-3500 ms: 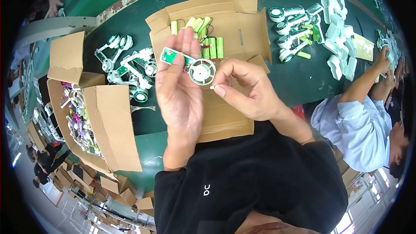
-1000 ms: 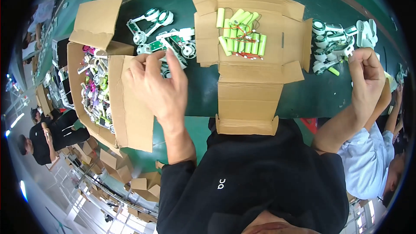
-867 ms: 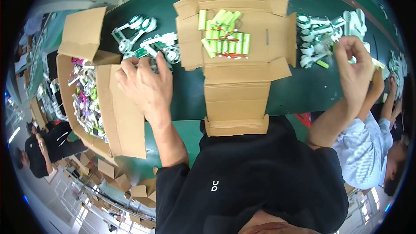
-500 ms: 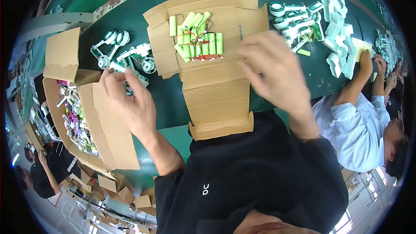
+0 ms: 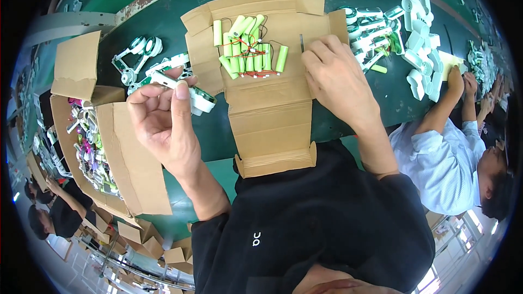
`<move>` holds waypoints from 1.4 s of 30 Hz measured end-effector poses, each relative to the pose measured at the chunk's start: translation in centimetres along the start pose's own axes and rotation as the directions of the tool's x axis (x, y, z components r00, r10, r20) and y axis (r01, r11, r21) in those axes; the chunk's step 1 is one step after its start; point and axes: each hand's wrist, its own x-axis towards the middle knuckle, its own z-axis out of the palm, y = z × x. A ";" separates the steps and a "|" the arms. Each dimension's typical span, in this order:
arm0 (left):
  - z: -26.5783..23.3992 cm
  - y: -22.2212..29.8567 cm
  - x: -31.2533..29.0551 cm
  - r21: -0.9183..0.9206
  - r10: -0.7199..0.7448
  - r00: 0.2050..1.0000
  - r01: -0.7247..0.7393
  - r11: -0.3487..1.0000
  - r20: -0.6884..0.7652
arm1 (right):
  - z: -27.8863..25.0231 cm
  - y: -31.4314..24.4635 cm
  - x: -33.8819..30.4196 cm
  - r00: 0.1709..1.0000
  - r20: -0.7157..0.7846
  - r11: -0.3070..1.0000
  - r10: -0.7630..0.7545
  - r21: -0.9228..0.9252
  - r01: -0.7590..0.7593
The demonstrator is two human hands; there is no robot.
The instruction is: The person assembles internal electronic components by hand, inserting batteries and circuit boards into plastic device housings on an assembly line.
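My left hand (image 5: pixel 171 125) is closed, thumb against fingers, on a white plastic device part (image 5: pixel 188 91) with a rounded end and a dark green inner edge. My right hand (image 5: pixel 343 84) is over the right side of the flattened cardboard box (image 5: pixel 272 130), back of the hand up. Its fingers are curled down, and whatever they hold, if anything, is hidden. On the cardboard left of it lie several lime-green cylindrical battery cells (image 5: pixel 235 49) with red and black wires and small white connectors. The nearest single cell (image 5: pixel 281 59) lies tilted at the group's right end.
White device parts (image 5: pixel 146 49) lie on the dark green table at left; more white assemblies (image 5: pixel 373 30) and white curved shells (image 5: pixel 422 49) lie at right. An open carton (image 5: pixel 114 201) of mixed parts stands at left. A co-worker in a striped shirt (image 5: pixel 444 169) works at right.
My left hand has turned and come inward, bringing the white part into fuller view. My right hand has lowered and its fingers curled. The rightmost cell has shifted right and tilted.
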 end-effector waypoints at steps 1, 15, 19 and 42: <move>0.1 0.0 0.0 -0.002 -0.001 1.000 0.001 1.000 0.001 | -0.4 -0.1 0.0 0.999 -0.042 0.999 -0.016 0.044 0.018; 1.7 -0.1 -0.5 0.005 -0.080 0.996 0.080 0.997 0.024 | 0.7 -2.7 2.6 0.953 -0.264 0.910 -0.151 0.340 0.238; 1.7 -0.3 -0.5 0.086 -0.073 0.996 0.068 0.994 0.059 | 1.5 -1.9 3.0 0.962 -0.214 0.927 -0.171 0.295 0.231; 6.5 -0.5 -2.3 -0.051 -0.229 0.945 0.247 0.968 0.233 | -0.9 -2.5 1.0 0.964 -0.236 0.571 0.127 0.811 0.123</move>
